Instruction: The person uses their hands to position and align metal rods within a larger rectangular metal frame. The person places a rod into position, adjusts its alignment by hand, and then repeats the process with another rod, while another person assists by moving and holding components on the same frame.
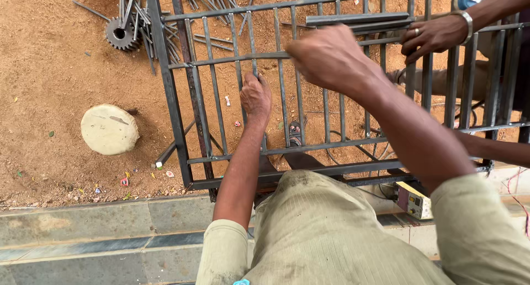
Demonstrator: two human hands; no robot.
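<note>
A dark metal grille (182,125) of vertical bars in a rectangular frame lies raised over the sandy ground in front of me. My left hand (255,96) is closed around one vertical bar near the grille's middle. My right hand (327,57) hovers higher, fingers curled over the upper cross bar; I cannot see whether it grips a bar. Another person's hand (433,36), with a ring and a wrist bangle, rests on the bars at the upper right.
A round pale stone (109,128) sits on the sand at left. A toothed gear (120,35) and loose metal rods (143,20) lie at the top left. A small boxy machine (413,199) with cables stands under the grille. A tiled step (99,230) runs along the bottom.
</note>
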